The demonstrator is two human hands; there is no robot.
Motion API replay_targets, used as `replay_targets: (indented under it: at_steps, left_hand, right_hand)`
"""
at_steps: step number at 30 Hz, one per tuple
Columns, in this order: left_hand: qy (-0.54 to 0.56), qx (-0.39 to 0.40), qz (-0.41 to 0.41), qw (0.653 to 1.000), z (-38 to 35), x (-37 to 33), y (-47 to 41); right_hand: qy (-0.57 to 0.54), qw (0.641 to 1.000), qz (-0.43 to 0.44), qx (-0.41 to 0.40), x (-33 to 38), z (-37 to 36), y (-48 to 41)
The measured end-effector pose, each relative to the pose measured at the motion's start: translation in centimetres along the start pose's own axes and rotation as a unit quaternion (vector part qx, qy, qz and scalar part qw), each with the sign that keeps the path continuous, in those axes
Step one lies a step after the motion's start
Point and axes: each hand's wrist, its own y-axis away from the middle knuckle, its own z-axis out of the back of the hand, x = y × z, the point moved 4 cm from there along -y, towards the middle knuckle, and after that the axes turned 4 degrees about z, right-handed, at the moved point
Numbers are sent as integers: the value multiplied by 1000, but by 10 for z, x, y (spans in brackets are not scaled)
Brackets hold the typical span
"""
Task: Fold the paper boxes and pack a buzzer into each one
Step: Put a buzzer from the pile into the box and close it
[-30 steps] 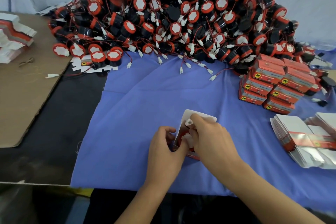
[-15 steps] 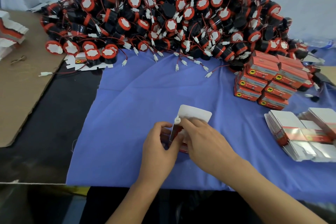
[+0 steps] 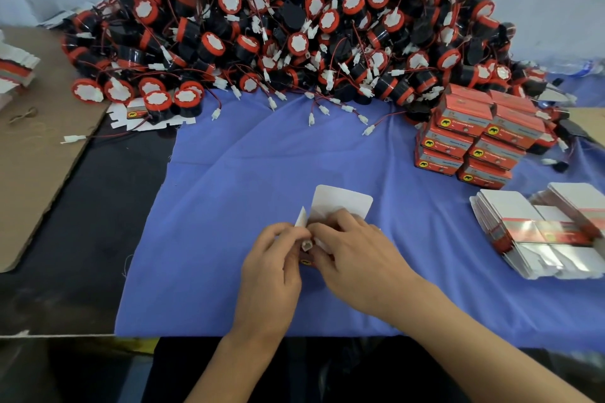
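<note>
Blue cloth [image 3: 212, 222] covered the tabletop [image 3: 75, 232] under both hands. The left hand [image 3: 271, 271] pinched the near side of a paper box [image 3: 342, 203], and the right hand [image 3: 357, 258] curled over it from the other side. Its white top flap stood open just beyond the fingers. A white connector [image 3: 306, 244] showed between the thumbs, so a buzzer seemed to be inside, though its body was hidden. Tucking in the wire and closing the flaps looked like the step in hand. Beyond the hands and to their right sat a small stack of packed boxes [image 3: 474, 141]. Nearer on the right lay a bundle of flat boxes [image 3: 537, 232], not yet folded. Far beyond the hands rose a huge heap of loose buzzers [image 3: 311, 26]. By that measure only a small share was done, with most of the job left.
</note>
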Motion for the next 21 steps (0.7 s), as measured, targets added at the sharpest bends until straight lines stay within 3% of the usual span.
replay_targets:
  at_steps: [4,9,15,21]
  left_hand:
    - [-31,30,12,999,2,-3,-6]
    - [15,68,71,995,9,-2,-12]
    - [-23,57,62,996,7,-4,-12]
    - [8,67,67,995,11,-8,-10]
  right_hand:
    - [-76,997,-12,-22,-2,4,2]
    - [-104,994,-34,-27,-1,9,-3]
    - [-207,976,-63,35,-5,11,-8]
    - [-209,970,-104,-64,-2,8,-7]
